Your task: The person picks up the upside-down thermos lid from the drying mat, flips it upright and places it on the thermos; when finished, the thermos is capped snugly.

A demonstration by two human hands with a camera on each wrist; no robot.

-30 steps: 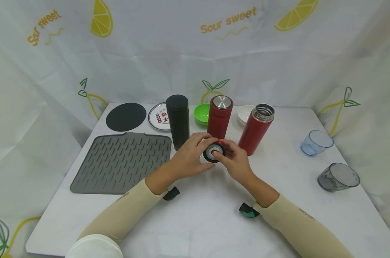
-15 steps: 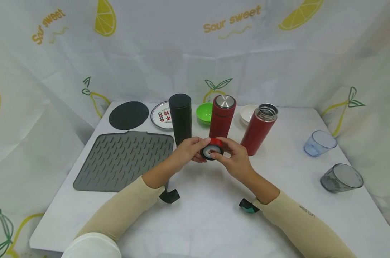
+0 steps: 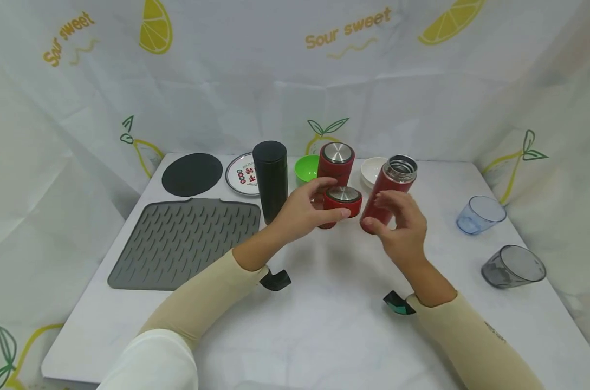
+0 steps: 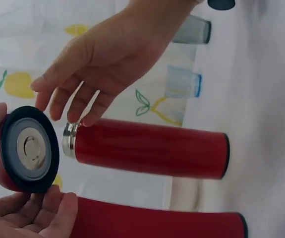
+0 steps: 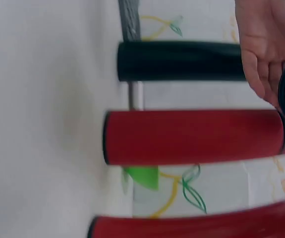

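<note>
My left hand (image 3: 299,212) holds a red thermos lid (image 3: 342,202) with a steel top above the table. In the left wrist view the lid's underside (image 4: 31,150) shows a black rim and a pale ring. My right hand (image 3: 406,226) has its fingers apart, with nothing in its grasp. It is in front of an uncapped red thermos (image 3: 391,184). The steel mouth (image 4: 70,140) of that thermos is bare. Behind the lid stands another red thermos (image 3: 335,169), capped, partly hidden by my left hand. A black thermos (image 3: 271,181) stands left of it.
A grey ridged mat (image 3: 187,244) lies at the left, with a black disc (image 3: 192,174) and a printed round plate (image 3: 242,174) behind it. A green bowl (image 3: 306,169) and a white bowl (image 3: 371,170) stand behind the thermoses. Blue (image 3: 480,215) and grey (image 3: 512,267) glasses stand right.
Both hands were on the lid with its underside facing me. The lid has been turned steel top up and moved right and away. The right hand has let go and moved right.
</note>
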